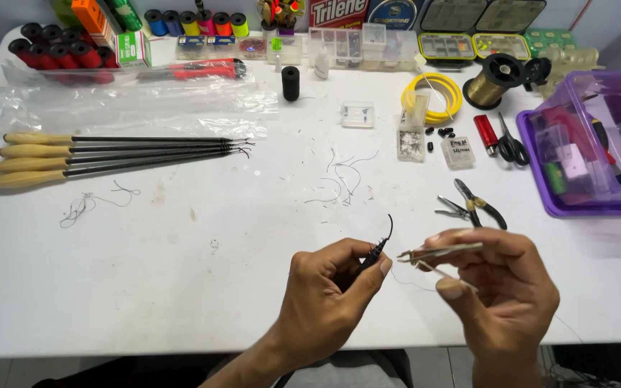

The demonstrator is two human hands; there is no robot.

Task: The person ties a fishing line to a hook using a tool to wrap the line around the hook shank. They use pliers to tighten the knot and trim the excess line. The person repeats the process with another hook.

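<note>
My left hand pinches a small thin black piece between thumb and forefinger; its curved tip sticks up. My right hand grips metal tweezers whose points aim left, almost meeting the black piece. A fine line hangs between the two hands. Both hands hover over the front of the white table.
Four wooden-handled black rods lie at the left. Small pliers rest just beyond my right hand. Scissors, a red lighter, a gold line spool, a purple bin, thread spools and tackle boxes crowd the back.
</note>
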